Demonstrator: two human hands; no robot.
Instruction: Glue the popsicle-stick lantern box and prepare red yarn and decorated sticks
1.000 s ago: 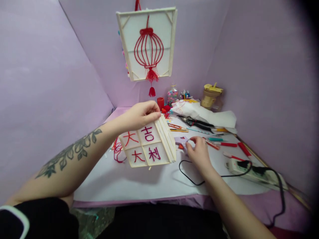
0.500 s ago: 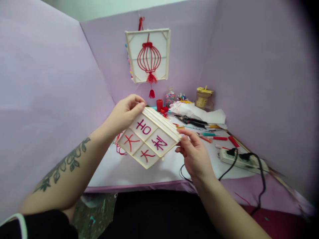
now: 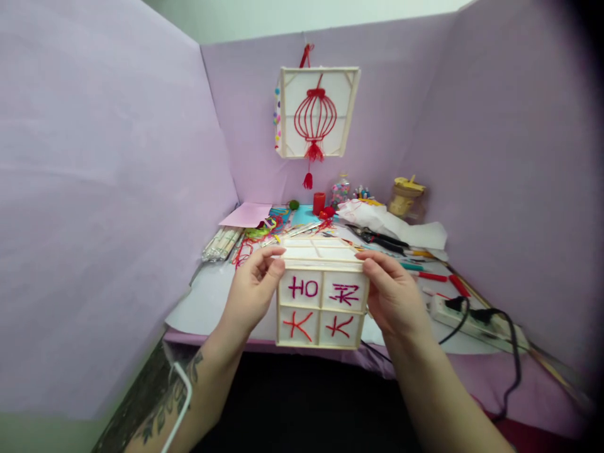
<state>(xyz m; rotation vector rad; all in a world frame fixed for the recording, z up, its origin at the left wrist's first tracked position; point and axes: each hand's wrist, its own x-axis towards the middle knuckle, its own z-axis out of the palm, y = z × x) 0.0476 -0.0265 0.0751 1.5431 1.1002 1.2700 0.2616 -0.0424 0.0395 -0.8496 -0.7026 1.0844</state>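
Between my hands is a box-shaped paper lantern [image 3: 323,308] with pale wooden strips and white panels. Its near face is split into quarters, each with a red or purple character lying sideways. My left hand [image 3: 257,283] pinches its upper left corner, thumb in front and fingers behind. At the upper right corner my right hand [image 3: 394,289] grips it the same way. Beyond it hangs a larger square lantern [image 3: 346,110] from a red cord, with a red lantern figure on its face, pompoms on its left side and a tassel below.
Behind my hands the table holds wooden sticks in plastic [image 3: 221,244], pink paper [image 3: 245,214], a red roll [image 3: 319,202], a jar of pompoms [image 3: 340,190], black-handled pliers [image 3: 377,238] and crumpled white paper [image 3: 401,225]. A power strip [image 3: 476,324] with black cables lies right. Lilac walls enclose the table.
The lantern in my hands has turned from a tilted, corner-down position to level, its top side now showing. My left hand came lower; the view shifted left, showing more of the table's left side.
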